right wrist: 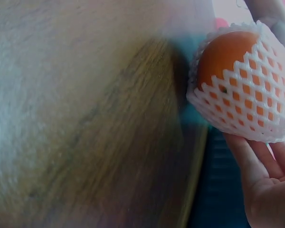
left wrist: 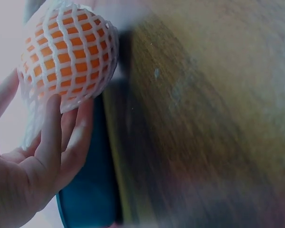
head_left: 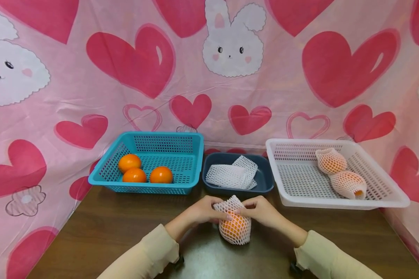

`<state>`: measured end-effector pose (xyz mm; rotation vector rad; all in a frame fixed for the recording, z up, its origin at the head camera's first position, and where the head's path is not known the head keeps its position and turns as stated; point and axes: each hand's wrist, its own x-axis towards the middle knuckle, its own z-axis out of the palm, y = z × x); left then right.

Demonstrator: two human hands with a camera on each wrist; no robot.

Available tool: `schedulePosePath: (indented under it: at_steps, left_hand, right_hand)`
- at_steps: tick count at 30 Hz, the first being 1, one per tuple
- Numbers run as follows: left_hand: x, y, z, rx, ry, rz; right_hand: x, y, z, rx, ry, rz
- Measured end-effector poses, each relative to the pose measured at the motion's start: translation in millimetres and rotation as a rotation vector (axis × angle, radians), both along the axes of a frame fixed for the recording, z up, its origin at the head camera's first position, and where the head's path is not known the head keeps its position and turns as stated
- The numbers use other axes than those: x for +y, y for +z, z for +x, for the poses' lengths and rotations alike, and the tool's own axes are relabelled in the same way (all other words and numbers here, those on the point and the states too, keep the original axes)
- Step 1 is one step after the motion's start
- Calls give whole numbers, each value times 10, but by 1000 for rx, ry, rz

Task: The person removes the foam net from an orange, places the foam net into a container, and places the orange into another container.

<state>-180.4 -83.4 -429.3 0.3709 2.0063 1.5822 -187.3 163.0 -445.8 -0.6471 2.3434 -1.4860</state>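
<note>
Between both hands is an orange [right wrist: 225,54] inside a white foam net sleeve [left wrist: 69,52], held over the near middle of the table. My left hand [head_left: 204,211] grips its left side, the thumb lying across the netting. From the right, my right hand [head_left: 260,211] holds the sleeve near its top, thumb on the front. The right wrist view shows one end of the sleeve open, with bare orange skin in it. In the left wrist view the netting stretches over the fruit and trails loose toward the palm.
A blue basket [head_left: 144,189] at the back left holds three bare oranges [head_left: 161,175]. Flat foam sleeves [head_left: 227,176] lie in a dark tray [head_left: 265,174] at the back middle. In the white basket [head_left: 290,199] at the right sit two sleeved oranges [head_left: 349,184]. A patterned curtain [head_left: 230,89] hangs behind.
</note>
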Motion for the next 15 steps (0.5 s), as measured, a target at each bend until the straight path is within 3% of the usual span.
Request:
schedulePosePath:
  at_steps: [7, 15]
  left_hand:
    - [-14, -13, -21, 28, 28, -16]
    - [-13, -46, -39, 81, 62, -29]
  right_hand:
    - [-32, -10, 25, 31, -49, -18]
    - [-75, 12, 53, -5, -84, -75]
